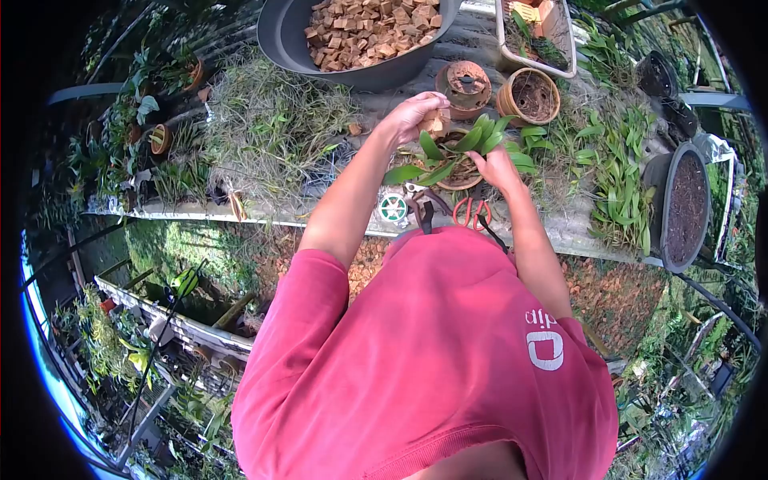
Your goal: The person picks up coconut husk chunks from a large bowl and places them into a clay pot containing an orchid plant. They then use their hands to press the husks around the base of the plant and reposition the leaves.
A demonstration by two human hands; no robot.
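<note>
My left hand (pixel 414 116) is closed around light brown wood chunks (pixel 436 122) at the near side of an upturned clay pot (pixel 466 86). My right hand (pixel 498 168) has its fingers on the leaves of a green broad-leaved plant (pixel 472 140), which stands in a clay pot (pixel 460 178) at the bench's near side. The leaves cover much of that pot's rim and contents. Close below the pot lie pruning shears (pixel 424 204), red-handled scissors (pixel 472 214) and a green-and-white reel (pixel 393 208).
A large dark tub (pixel 280 48) of wood chunks stands at the back. To the right are a clay pot (pixel 528 96) with brown contents, a pale tray (pixel 572 48) and a black tub (pixel 680 208) of dark material. Grassy plants (pixel 272 120) and leafy plants (pixel 624 176) cover both sides.
</note>
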